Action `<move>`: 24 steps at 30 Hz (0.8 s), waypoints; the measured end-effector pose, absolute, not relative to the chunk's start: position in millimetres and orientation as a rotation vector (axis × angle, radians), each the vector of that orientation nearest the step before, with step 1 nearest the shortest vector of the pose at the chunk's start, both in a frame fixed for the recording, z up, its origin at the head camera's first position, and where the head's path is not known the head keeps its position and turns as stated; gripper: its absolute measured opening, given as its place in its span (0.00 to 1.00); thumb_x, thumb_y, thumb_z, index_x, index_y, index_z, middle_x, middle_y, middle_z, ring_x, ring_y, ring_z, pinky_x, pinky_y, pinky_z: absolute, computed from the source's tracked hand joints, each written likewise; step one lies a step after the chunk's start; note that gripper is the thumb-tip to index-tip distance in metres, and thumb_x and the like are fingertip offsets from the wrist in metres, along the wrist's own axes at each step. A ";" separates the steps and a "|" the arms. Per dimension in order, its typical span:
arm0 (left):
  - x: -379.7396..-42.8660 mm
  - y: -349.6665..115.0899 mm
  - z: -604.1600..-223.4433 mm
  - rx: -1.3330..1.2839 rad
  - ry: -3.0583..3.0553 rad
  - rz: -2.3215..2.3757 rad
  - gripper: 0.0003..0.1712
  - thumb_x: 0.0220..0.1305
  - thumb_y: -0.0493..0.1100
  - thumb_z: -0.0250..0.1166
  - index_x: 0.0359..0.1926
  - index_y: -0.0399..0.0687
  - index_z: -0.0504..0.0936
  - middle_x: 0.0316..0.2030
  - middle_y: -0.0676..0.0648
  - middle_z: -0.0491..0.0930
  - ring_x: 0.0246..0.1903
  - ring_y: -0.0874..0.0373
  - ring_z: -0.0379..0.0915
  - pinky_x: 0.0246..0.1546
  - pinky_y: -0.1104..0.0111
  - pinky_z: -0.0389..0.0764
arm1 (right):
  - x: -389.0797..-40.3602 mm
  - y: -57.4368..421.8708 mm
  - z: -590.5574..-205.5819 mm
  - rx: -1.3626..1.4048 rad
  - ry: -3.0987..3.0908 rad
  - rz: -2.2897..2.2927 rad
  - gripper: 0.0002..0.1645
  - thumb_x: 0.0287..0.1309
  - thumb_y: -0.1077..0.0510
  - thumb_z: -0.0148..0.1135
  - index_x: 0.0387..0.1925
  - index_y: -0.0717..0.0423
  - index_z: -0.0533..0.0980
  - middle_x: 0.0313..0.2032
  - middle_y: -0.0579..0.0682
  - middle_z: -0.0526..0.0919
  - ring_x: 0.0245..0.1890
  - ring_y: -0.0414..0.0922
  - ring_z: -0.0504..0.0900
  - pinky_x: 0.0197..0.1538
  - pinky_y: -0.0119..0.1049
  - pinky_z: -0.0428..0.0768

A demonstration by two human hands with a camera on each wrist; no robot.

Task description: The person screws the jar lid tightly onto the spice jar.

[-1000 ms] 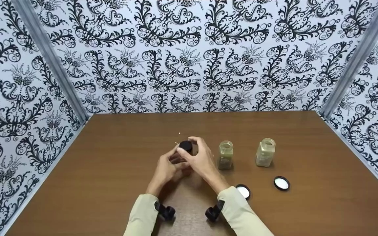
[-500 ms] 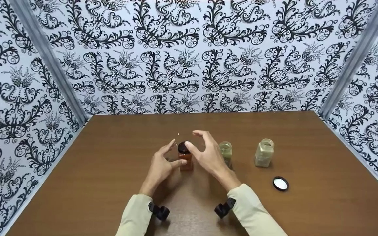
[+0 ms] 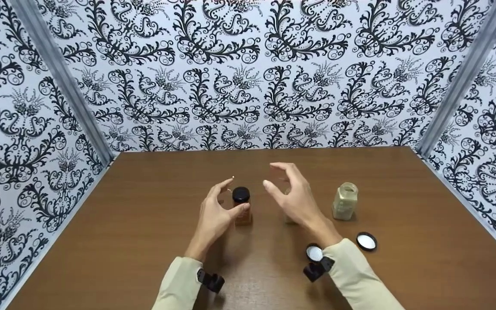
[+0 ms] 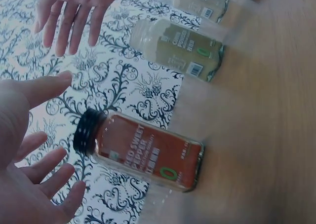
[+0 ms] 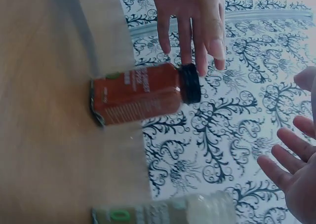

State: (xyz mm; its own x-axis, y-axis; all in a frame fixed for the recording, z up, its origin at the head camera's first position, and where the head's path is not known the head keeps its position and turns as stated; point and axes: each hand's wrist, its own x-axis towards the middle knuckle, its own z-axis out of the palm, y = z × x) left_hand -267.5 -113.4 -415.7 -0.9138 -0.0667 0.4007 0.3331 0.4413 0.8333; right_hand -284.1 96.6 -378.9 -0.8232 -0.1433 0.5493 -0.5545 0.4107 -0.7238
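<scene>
Head view shows a square-sided, clear jar of red-orange powder (image 3: 243,218) with a round black cap (image 3: 241,194), upright on the brown, wood-look table (image 3: 144,241). The person's left hand (image 3: 213,213) curves beside it, thumb and fingers spread apart and gripping nothing; whether a fingertip brushes the jar I cannot tell. Their right hand (image 3: 297,199), thumb and fingers likewise apart, is off to the right, hiding most of an uncapped clear jar of dull green powder (image 4: 185,49).

The red-orange jar looks like glass, so I expect it to be stiff, fairly weighty when this full, slippery on its smooth faces and breakable if dropped. The flat sides below the shoulder seem the steadiest hold, thumb and fingers on opposite faces. The cap looks ribbed and should give fingertips better bite, but how tightly it sits does not show, so lifting by it alone seems risky.
</scene>
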 end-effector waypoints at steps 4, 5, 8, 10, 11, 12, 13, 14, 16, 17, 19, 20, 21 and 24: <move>-265.0 -107.9 -410.8 -0.238 -2.307 -1.427 0.43 0.48 0.44 0.81 0.66 0.49 0.74 0.57 0.46 0.80 0.54 0.50 0.75 0.54 0.55 0.77 | -280.8 107.0 -374.1 0.606 -2.302 1.333 0.29 0.61 0.50 0.68 0.62 0.46 0.73 0.59 0.47 0.77 0.57 0.47 0.77 0.57 0.48 0.79; -264.4 -106.3 -409.8 -0.245 -2.300 -1.418 0.43 0.48 0.44 0.81 0.66 0.49 0.74 0.57 0.46 0.80 0.53 0.50 0.75 0.54 0.55 0.77 | -280.4 109.7 -373.8 0.613 -2.309 1.310 0.29 0.61 0.51 0.69 0.63 0.47 0.73 0.60 0.48 0.77 0.59 0.48 0.76 0.60 0.50 0.77; -262.3 -100.7 -408.0 -0.266 -2.281 -1.391 0.43 0.48 0.44 0.80 0.66 0.49 0.74 0.57 0.46 0.80 0.51 0.48 0.76 0.52 0.56 0.77 | -279.4 118.2 -373.1 0.625 -2.327 1.248 0.31 0.60 0.52 0.69 0.64 0.49 0.73 0.62 0.50 0.76 0.64 0.50 0.74 0.68 0.53 0.71; -260.8 -97.0 -407.8 -0.288 -2.269 -1.382 0.42 0.49 0.44 0.80 0.66 0.48 0.74 0.58 0.46 0.79 0.51 0.48 0.76 0.53 0.57 0.77 | -279.1 123.6 -372.9 0.632 -2.333 1.224 0.31 0.59 0.53 0.70 0.64 0.50 0.73 0.63 0.51 0.76 0.65 0.51 0.73 0.70 0.55 0.69; -260.2 -95.0 -408.0 -0.296 -2.265 -1.378 0.42 0.49 0.44 0.80 0.66 0.49 0.74 0.59 0.47 0.79 0.52 0.48 0.76 0.55 0.57 0.77 | -279.0 126.4 -373.2 0.634 -2.336 1.216 0.32 0.59 0.53 0.70 0.64 0.51 0.73 0.63 0.51 0.76 0.65 0.51 0.73 0.70 0.55 0.69; -259.6 -93.1 -408.3 -0.308 -2.258 -1.378 0.42 0.49 0.44 0.80 0.66 0.48 0.74 0.59 0.46 0.79 0.52 0.48 0.77 0.55 0.56 0.77 | -278.6 129.1 -373.0 0.635 -2.339 1.209 0.32 0.59 0.54 0.70 0.64 0.51 0.73 0.63 0.51 0.76 0.65 0.51 0.73 0.70 0.55 0.69; -259.1 -91.2 -408.6 -0.319 -2.253 -1.377 0.41 0.49 0.43 0.80 0.66 0.48 0.74 0.58 0.46 0.79 0.53 0.48 0.78 0.56 0.56 0.78 | -278.5 131.6 -373.2 0.636 -2.339 1.199 0.32 0.58 0.54 0.70 0.64 0.51 0.73 0.63 0.51 0.76 0.65 0.51 0.74 0.70 0.55 0.69; -258.6 -89.3 -408.9 -0.331 -2.247 -1.376 0.41 0.49 0.43 0.79 0.65 0.48 0.74 0.58 0.46 0.80 0.54 0.49 0.78 0.56 0.56 0.78 | -278.2 134.1 -373.4 0.636 -2.337 1.191 0.32 0.58 0.55 0.70 0.64 0.51 0.73 0.62 0.51 0.76 0.65 0.51 0.74 0.70 0.55 0.69; -257.9 -85.1 -409.5 -0.358 -2.228 -1.375 0.41 0.50 0.42 0.79 0.66 0.48 0.74 0.57 0.46 0.80 0.55 0.49 0.78 0.57 0.55 0.79 | -277.4 139.2 -373.4 0.648 -2.326 1.167 0.32 0.57 0.56 0.70 0.63 0.51 0.74 0.60 0.52 0.77 0.63 0.51 0.75 0.69 0.54 0.70; -257.6 -82.8 -409.6 -0.372 -2.221 -1.375 0.41 0.50 0.42 0.79 0.67 0.49 0.73 0.57 0.46 0.80 0.55 0.49 0.79 0.57 0.55 0.79 | -276.9 141.8 -373.6 0.656 -2.315 1.155 0.32 0.57 0.57 0.71 0.63 0.51 0.74 0.59 0.52 0.78 0.62 0.51 0.76 0.68 0.52 0.71; -257.1 -78.0 -409.2 -0.400 -2.205 -1.378 0.43 0.51 0.41 0.78 0.68 0.49 0.71 0.58 0.46 0.80 0.56 0.49 0.78 0.59 0.55 0.78 | -275.2 146.8 -373.2 0.678 -2.287 1.137 0.31 0.55 0.59 0.71 0.62 0.53 0.75 0.54 0.52 0.80 0.57 0.49 0.77 0.64 0.47 0.74; -257.0 -75.6 -408.9 -0.410 -2.198 -1.383 0.44 0.51 0.41 0.78 0.69 0.49 0.70 0.58 0.46 0.80 0.57 0.49 0.78 0.59 0.55 0.78 | -274.4 149.4 -372.9 0.693 -2.270 1.131 0.31 0.55 0.60 0.72 0.61 0.55 0.75 0.52 0.52 0.80 0.55 0.48 0.78 0.63 0.43 0.75; -257.0 -73.2 -408.6 -0.420 -2.191 -1.394 0.45 0.51 0.41 0.78 0.70 0.49 0.69 0.59 0.46 0.79 0.58 0.49 0.77 0.59 0.55 0.78 | -273.7 151.8 -372.6 0.711 -2.251 1.124 0.30 0.54 0.62 0.72 0.59 0.57 0.76 0.51 0.52 0.81 0.53 0.47 0.78 0.61 0.39 0.76; -257.8 -65.8 -407.7 -0.444 -2.176 -1.448 0.46 0.52 0.40 0.78 0.71 0.48 0.67 0.60 0.45 0.78 0.60 0.49 0.76 0.58 0.56 0.80 | -270.7 158.1 -371.1 0.762 -2.227 1.097 0.27 0.52 0.63 0.73 0.55 0.59 0.78 0.48 0.51 0.81 0.49 0.43 0.77 0.56 0.30 0.76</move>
